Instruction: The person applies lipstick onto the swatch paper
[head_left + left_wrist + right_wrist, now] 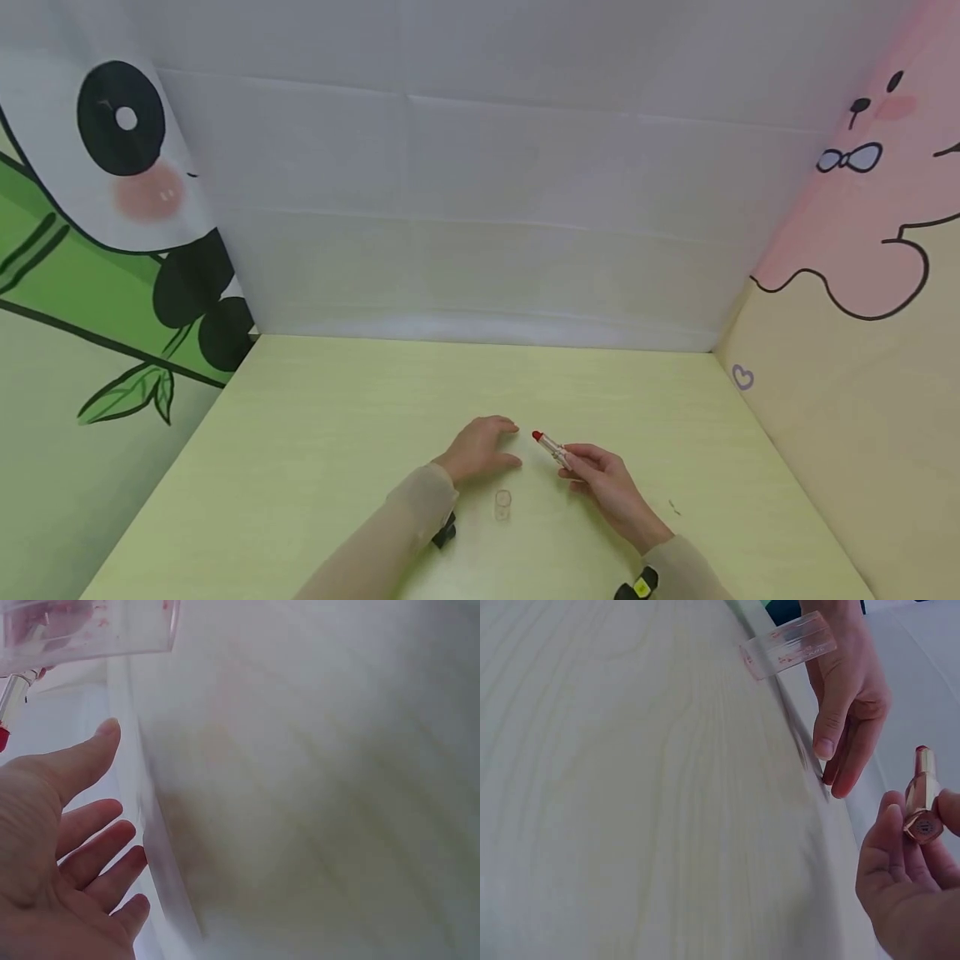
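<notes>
A lipstick (pixel 553 450) with its red tip out is pinched between the thumb and fingers of my right hand (pixel 611 490). In the right wrist view the lipstick (pixel 923 799) shows its gold base towards the camera. My left hand (pixel 480 450) holds nothing; its thumb and fingers are spread apart, pointing towards the lipstick. In the left wrist view the same hand (pixel 67 847) shows its palm. A clear lipstick cap (pixel 502 504) with reddish print stands on the table between the two forearms, touched by neither hand.
The pale wood-grain table (pixel 337 400) fills the lower view. A white sheet (pixel 480 275) hangs behind it. Painted walls flank it, with a panda (pixel 150 200) at left and a pink animal (pixel 862 242) at right. A small dark mark (pixel 674 507) lies right of my right hand.
</notes>
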Demonstrator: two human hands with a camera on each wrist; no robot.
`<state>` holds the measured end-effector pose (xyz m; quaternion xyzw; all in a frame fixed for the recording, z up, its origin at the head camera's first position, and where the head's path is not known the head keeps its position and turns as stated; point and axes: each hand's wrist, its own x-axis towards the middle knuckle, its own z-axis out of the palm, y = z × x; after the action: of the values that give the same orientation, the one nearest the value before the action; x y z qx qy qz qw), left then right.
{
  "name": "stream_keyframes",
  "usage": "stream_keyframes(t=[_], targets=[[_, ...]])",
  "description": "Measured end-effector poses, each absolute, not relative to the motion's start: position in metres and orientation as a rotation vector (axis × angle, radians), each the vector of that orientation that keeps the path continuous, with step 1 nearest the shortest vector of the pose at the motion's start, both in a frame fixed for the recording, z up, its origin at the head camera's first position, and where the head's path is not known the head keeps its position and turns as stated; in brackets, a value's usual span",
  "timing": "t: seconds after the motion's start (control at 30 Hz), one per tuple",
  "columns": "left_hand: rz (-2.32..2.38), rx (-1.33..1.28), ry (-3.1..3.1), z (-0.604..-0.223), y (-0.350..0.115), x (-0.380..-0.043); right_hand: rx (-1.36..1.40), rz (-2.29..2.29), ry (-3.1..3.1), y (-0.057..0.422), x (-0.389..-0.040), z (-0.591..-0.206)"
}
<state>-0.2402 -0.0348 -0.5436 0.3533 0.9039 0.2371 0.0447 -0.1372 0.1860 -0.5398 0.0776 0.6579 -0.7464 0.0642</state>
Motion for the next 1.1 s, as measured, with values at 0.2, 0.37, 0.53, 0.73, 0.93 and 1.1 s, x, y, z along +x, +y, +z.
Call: stream_keyframes(t=[0.2,0.37,0.53,0.73,0.93,1.1], targets=[[0.715,1.054,2.745,-0.545,-0.036,-0.238,0.222,-2.177,2.137,0.183,-0.140,-0.541],[0.589,1.069,2.771,-0.546,-0.034,-0.237,0.179,-2.128,2.243,0.184,-0.143,-0.543],[0.470,1.093,2.800,-0.542,-0.033,-0.236,0.133,-2.030,2.391,0.184,-0.148,-0.543],[0.408,1.117,2.803,-0.542,-0.032,-0.240,0.101,-1.839,2.638,0.182,-0.153,-0.541],[0.389,1.129,2.798,-0.542,-0.029,-0.240,0.035,-1.696,2.769,0.186,-0.157,-0.541],[0.370,1.139,2.809,-0.541,-0.027,-0.240,-0.003,-1.606,2.872,0.189,-0.161,-0.541]])
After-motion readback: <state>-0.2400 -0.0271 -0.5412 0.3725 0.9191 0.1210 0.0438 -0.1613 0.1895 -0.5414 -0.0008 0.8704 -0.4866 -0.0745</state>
